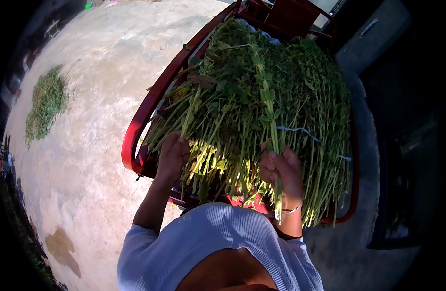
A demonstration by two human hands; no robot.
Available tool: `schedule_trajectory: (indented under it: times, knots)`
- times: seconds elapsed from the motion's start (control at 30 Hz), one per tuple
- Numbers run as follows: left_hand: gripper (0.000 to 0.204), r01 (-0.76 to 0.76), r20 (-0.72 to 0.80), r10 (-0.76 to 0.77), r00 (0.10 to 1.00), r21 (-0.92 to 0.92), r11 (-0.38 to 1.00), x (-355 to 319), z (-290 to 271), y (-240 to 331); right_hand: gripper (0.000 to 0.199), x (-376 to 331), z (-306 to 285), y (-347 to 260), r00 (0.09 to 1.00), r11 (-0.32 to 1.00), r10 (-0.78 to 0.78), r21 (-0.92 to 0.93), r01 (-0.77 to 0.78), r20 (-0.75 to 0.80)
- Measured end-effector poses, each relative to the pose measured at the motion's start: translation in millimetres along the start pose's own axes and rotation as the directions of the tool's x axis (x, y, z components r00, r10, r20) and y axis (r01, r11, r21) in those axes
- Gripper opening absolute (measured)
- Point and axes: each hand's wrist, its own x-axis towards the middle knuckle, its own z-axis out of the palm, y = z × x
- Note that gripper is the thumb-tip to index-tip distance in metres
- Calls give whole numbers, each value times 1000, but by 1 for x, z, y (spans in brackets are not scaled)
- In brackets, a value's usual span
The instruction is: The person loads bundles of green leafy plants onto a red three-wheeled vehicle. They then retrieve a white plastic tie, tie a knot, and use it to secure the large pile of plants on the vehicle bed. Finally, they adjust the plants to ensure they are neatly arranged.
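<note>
Right hand (281,169) upright, fisted round green stalk (267,97).

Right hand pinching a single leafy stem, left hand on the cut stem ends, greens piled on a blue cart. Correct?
Not quite: the head view shows the cart is red, not blue. The rest holds: the right hand pinches a single leafy stem and the left hand rests on the cut ends of the piled greens.
</note>
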Motion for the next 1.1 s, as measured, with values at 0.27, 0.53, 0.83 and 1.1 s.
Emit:
schedule_trajectory:
  times: [0.27,0.53,0.83,1.1]
  knots:
    - [23,172,301,-181,936,56,983,-46,80,-62,19,77,-21,97,968,982,164,-65,-178,-188]
    - [25,197,349,-286,892,269,943,-54,92,-66,20,67,-51,111,953,931,302,225,-287,-34]
    - [16,-240,401,-58,914,653,718,-8,72,-26,12,-24,-98,46,936,941,340,25,-339,-96]
    - [64,-83,-62,157,986,635,768,194,108,-42,18,-131,-108,48,942,896,226,-328,-301,-247]
